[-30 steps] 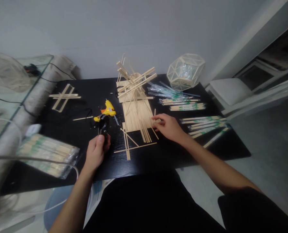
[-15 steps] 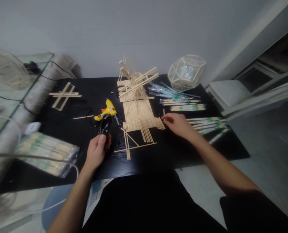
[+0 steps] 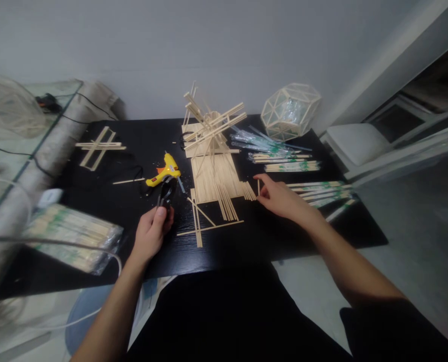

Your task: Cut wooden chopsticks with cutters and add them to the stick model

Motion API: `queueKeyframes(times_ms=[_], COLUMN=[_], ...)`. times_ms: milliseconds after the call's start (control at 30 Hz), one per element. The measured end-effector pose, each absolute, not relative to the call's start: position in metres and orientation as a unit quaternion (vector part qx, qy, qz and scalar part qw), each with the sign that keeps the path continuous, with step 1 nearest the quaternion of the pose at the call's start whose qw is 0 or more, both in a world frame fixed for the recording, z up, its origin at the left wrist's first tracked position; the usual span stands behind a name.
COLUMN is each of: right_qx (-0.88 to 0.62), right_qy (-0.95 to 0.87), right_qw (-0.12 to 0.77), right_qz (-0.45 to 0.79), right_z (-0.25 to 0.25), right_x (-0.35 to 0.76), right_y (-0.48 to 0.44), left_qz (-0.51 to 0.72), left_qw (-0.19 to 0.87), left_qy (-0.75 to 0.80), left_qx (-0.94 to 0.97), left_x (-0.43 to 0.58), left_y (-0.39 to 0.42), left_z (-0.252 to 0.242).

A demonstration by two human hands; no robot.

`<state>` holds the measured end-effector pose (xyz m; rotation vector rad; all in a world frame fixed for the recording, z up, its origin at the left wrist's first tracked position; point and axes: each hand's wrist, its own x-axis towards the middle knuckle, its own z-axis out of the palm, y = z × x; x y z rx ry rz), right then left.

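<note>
My left hand is closed around a black hand tool with two curved arms; its exact kind is unclear. Beyond it lies a yellow hot glue gun. My right hand has a short wooden stick between thumb and index finger, just above the black table. Left of those fingers, a row of short sticks fans out beside a flat panel of sticks. A stick-built tower with crossed blades stands behind the panel. Loose longer sticks lie in front.
Packaged stick bundles lie at right and in a plastic bag at left. A stick cross sits at back left. A faceted stick ball stands at back right. A pale cable crosses the left foreground.
My right hand has taken hold of the short stick and brought it slightly nearer and to the right. My left hand still grips the black tool in nearly the same place.
</note>
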<state>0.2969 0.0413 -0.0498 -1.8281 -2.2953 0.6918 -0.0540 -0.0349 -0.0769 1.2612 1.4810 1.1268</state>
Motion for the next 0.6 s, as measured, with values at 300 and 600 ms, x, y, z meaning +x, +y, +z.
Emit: queueKeyframes(times_ms=[300,600], right_qx=[-0.579,-0.589], right_qy=[-0.777,-0.771], right_qw=[0.082,0.082], right_qz=[0.234,0.226], right_z=[-0.0531,-0.0543], right_x=[0.3000,0.2968], right_y=[0.0421,0.0404], left_qz=[0.455,0.443], left_qw=[0.432,0.415], left_qy=[0.599,0.596], left_qx=[0.498,0.526], left_x=[-0.0548,-0.0567], left_y=[-0.0340,-0.0355], left_z=[-0.0793,-0.0810])
